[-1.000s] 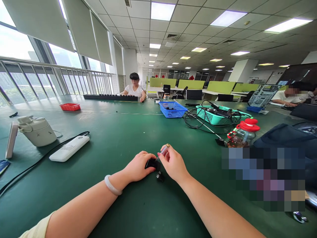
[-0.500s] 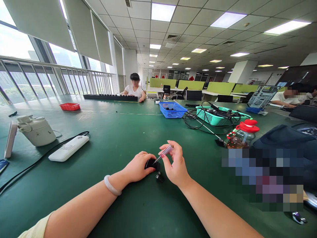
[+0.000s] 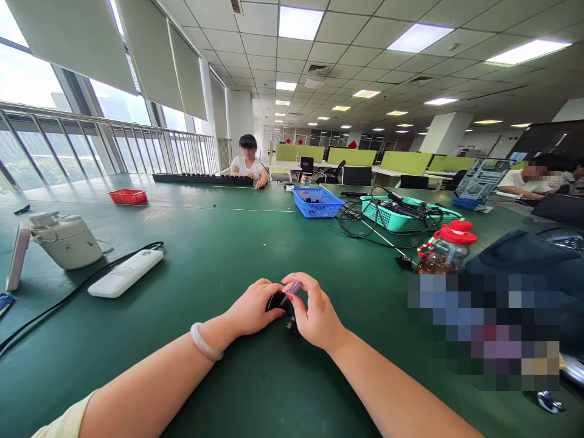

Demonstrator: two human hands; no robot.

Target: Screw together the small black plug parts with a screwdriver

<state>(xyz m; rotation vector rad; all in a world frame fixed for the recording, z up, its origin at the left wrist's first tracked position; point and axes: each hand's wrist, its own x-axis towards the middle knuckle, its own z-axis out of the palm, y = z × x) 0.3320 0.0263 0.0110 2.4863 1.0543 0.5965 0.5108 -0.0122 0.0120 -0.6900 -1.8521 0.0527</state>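
Note:
My left hand (image 3: 252,307) rests on the green table (image 3: 228,243) with its fingers closed around a small black part (image 3: 275,300). My right hand (image 3: 314,313) pinches a small screwdriver with a clear pinkish handle (image 3: 292,288), its tip pointing down into the black part. Both hands meet over the part near the table's front middle. A second small black piece (image 3: 291,325) lies on the table just under my right hand. A pale bangle (image 3: 204,342) sits on my left wrist.
A white power bank (image 3: 126,272) with a black cable and a white kettle-like jug (image 3: 66,239) lie at left. A blue basket (image 3: 318,201), a teal basket with cables (image 3: 401,214), a red-lidded jar (image 3: 444,248) and a dark bag (image 3: 524,255) stand right. Other people sit far back and right.
My right hand lowered and closed in on the black part, bringing the screwdriver from raised and tilted down to the part. The left hand stayed put.

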